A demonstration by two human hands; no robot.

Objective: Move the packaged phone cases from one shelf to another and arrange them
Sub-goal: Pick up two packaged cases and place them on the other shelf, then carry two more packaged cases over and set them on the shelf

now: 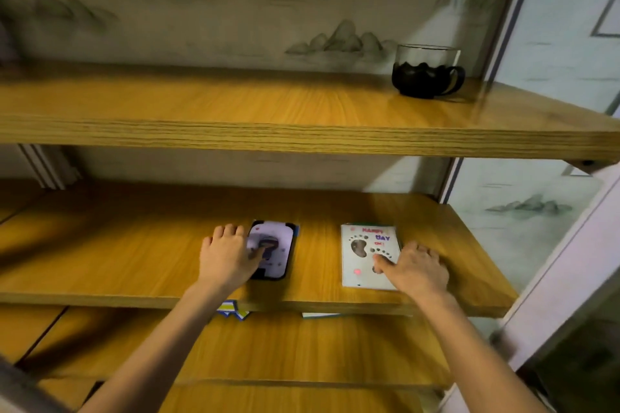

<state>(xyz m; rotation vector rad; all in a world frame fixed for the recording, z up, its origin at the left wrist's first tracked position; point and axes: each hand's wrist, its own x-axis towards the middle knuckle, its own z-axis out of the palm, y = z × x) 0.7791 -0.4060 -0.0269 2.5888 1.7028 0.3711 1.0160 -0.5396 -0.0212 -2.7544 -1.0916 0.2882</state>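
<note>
Placement step: left hand (228,256) and right hand (414,266) press flat, fingers spread, on dark-framed case (280,246) and white case (364,256) on the middle shelf (134,245); next, likely squaring.

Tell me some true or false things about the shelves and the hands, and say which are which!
1. Each hand rests on a phone case on the middle shelf. True: the left hand is on the dark-rimmed case, the right hand on the white footprint case.
2. The two cases are stacked. False: they lie side by side, apart.
3. A glass cup stands on the top shelf. True.
4. The cup is at the left end. False: it is at the right end.
5. The lowest shelf holds nothing. False: the edges of more packages peek out under the middle shelf.
</note>
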